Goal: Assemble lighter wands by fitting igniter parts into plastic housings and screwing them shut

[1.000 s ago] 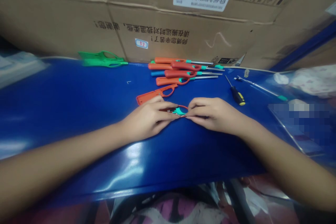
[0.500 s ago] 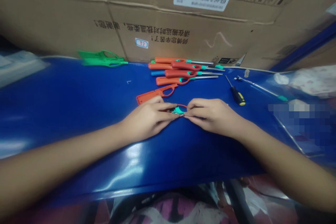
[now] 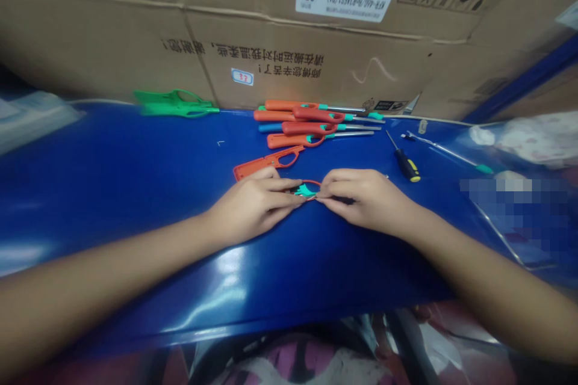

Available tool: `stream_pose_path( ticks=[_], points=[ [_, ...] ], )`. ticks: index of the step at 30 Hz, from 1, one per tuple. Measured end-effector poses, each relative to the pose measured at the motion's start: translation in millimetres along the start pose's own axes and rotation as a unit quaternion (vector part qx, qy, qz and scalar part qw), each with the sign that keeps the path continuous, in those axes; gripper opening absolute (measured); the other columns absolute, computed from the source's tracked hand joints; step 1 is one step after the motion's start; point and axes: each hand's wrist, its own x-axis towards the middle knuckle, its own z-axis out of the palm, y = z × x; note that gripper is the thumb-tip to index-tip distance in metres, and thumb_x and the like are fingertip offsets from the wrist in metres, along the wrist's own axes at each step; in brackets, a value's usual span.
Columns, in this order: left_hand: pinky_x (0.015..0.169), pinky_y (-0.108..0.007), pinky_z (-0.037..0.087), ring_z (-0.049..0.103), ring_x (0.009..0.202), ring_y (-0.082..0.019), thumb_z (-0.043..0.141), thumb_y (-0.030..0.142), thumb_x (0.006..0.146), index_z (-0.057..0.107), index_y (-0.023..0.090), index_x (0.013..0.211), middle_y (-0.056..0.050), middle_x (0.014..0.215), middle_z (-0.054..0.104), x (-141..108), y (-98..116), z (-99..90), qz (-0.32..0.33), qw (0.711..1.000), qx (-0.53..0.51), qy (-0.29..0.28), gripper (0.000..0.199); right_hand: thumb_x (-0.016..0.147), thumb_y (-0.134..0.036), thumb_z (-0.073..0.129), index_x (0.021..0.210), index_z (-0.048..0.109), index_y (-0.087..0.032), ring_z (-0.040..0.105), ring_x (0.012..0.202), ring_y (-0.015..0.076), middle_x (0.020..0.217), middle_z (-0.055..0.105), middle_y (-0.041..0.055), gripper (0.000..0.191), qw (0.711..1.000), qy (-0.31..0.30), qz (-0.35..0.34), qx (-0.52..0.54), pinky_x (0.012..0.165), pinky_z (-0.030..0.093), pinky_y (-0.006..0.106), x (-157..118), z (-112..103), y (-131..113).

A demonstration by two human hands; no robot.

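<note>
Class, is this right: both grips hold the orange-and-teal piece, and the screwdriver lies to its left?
The side is wrong: in the head view, the screwdriver lies right of the orange-and-teal piece, which the left grip and right grip hold.

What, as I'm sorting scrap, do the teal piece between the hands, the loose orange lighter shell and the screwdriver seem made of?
Teal piece: probably plastic, evenly coloured; too small to judge finish.
Orange lighter shell: likely smooth plastic, with moulded recess and loop.
Screwdriver: chunky black handle, perhaps plastic, finish unclear; slim grey shaft, apparently metal.
</note>
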Motion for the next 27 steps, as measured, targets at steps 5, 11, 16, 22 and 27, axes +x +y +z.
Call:
stream_pose_path(
  ticks=[5,11,16,22,27],
  points=[
    [0.080,-0.035,0.053,0.061,0.090,-0.021,0.058,0.024,0.099,0.075,0.023,0.118,-0.007,0.127,0.072,0,0,0.0,0.000,1.000,0.002,-0.003,0.025,0.095,-0.020,0.058,0.088,0.073,-0.017,0.069,0.079,0.0159,0.094,0.073,0.0052,0.017,0.999,-0.004,0.001,-0.039,0.069,0.049,0.026,-1,1,-3],
    [0.079,-0.034,0.053,0.060,0.087,-0.020,0.059,0.024,0.098,0.074,0.025,0.118,-0.005,0.127,0.072,0,0,0.5,-0.012,1.000,0.001,-0.013,0.025,0.093,-0.018,0.060,0.086,0.074,-0.017,0.068,0.079,0.0164,0.093,0.072,0.0055,0.016,0.999,0.003,0.014,-0.039,0.068,0.048,0.026,-1,3,-5],
    [0.085,-0.035,0.055,0.065,0.094,-0.020,0.061,0.025,0.098,0.074,0.024,0.117,-0.007,0.126,0.072,0,1,0.6,-0.014,1.000,-0.017,-0.001,0.024,0.090,-0.015,0.062,0.086,0.074,-0.016,0.066,0.074,0.0149,0.087,0.072,0.0054,0.013,0.999,0.026,0.024,0.038,0.069,0.049,0.026,2,2,-5],
    [0.100,-0.038,0.050,0.067,0.108,-0.023,0.064,0.031,0.095,0.074,0.017,0.104,-0.009,0.110,0.076,9,0,-17.3,-0.064,0.996,0.020,0.061,0.019,0.089,-0.017,0.063,0.079,0.070,-0.016,0.058,0.060,0.0102,0.078,0.067,0.0027,0.012,0.983,0.167,0.042,0.070,0.057,0.045,0.023,5,-9,9],
    [0.096,-0.049,0.049,0.060,0.112,-0.033,0.063,0.039,0.091,0.066,0.016,0.119,-0.014,0.122,0.068,16,-15,-36.1,-0.213,0.964,0.154,-0.049,0.037,0.089,-0.019,0.061,0.083,0.070,-0.017,0.056,0.061,0.0116,0.083,0.068,0.0025,0.010,0.981,0.181,0.073,-0.017,0.060,0.045,0.027,3,-10,29]
  ],
)
